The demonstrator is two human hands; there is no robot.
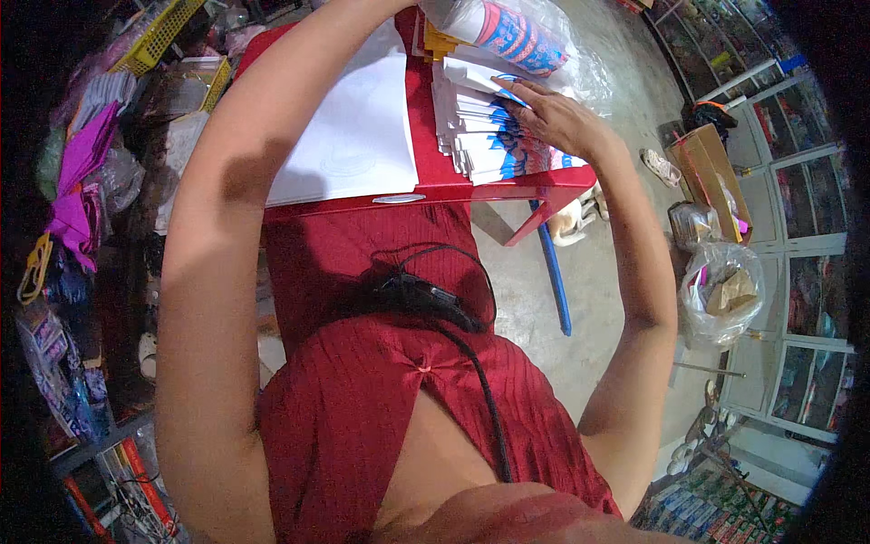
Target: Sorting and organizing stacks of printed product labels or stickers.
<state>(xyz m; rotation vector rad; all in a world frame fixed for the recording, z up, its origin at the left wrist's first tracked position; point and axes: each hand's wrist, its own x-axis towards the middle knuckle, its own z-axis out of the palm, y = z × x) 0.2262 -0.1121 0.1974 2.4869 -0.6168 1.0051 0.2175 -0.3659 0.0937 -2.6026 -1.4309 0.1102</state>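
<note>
The right hand is resting, fingers loosely extended, on the white-and-blue folded stack at the red table's right side, seemingly steadying it (any pinch is staying unclear), while the left hand is hiding beyond view, its grip untellable.

Twelve o'clock: one red counter. One o'clock: one right hand, one white-and-blue paper stack, pieces too overlapped to count. Two: one sandal, one open carton. Three: one blue pole. Ten: two yellow baskets.
</note>
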